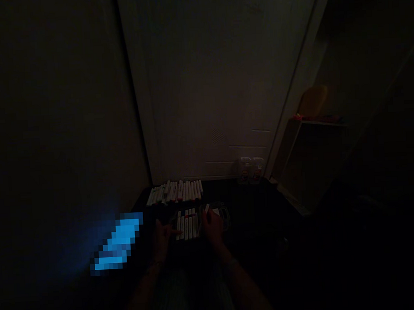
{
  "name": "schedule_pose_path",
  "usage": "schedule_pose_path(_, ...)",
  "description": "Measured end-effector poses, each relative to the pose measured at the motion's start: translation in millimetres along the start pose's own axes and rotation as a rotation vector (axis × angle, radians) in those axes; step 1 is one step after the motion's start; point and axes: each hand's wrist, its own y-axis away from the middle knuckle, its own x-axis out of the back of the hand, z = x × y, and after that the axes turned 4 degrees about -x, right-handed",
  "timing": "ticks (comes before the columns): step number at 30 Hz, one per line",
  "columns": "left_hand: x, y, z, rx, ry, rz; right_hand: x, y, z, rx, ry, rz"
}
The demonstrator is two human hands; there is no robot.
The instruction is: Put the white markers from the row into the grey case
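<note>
From where I sit, the light is poor, but I can make out the layout. The near row of markers [186, 226] lies on the dark table [256, 205] between my two hands, side by side, with long axes running near to far and the far ends tipped slightly right.

My left hand [162, 233] is at the row's left end, a finger reaching right and seeming to touch the near part of the leftmost marker. I see nothing gripped in it; the fingers look loose.

My right hand [213, 223] is just beside the row's right end, fingers closed on what looks like a white marker [207, 207], its end poking out on the far side. That marker points mostly away from me, roughly in line with the row, leaning a little right. I judge this the relation that counts: held marker to the right of the row, nearly parallel, right hand the nearer to that end.

A clear plastic piece [226, 217] shows just right of the right hand; I cannot tell whether they touch. The far row of markers [174, 192] lies beyond, farther left, well apart from the right hand.
</note>
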Motion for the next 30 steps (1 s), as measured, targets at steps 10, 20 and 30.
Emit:
schedule_pose_path(10, -1.6, 3, 4, -0.008, -0.071, -0.091, -3, 0, 1, 0.009, -0.002, 0.008)
schedule_pose_path(20, -4.5, 0, -6, -0.005, -0.111, -0.092, -3, 0, 5, 0.005, 0.0, -0.019)
schedule_pose_path(30, -2.1, 0, -5, -0.038, 0.024, -0.07, -3, -1, 3, 0.0, -0.016, -0.019)
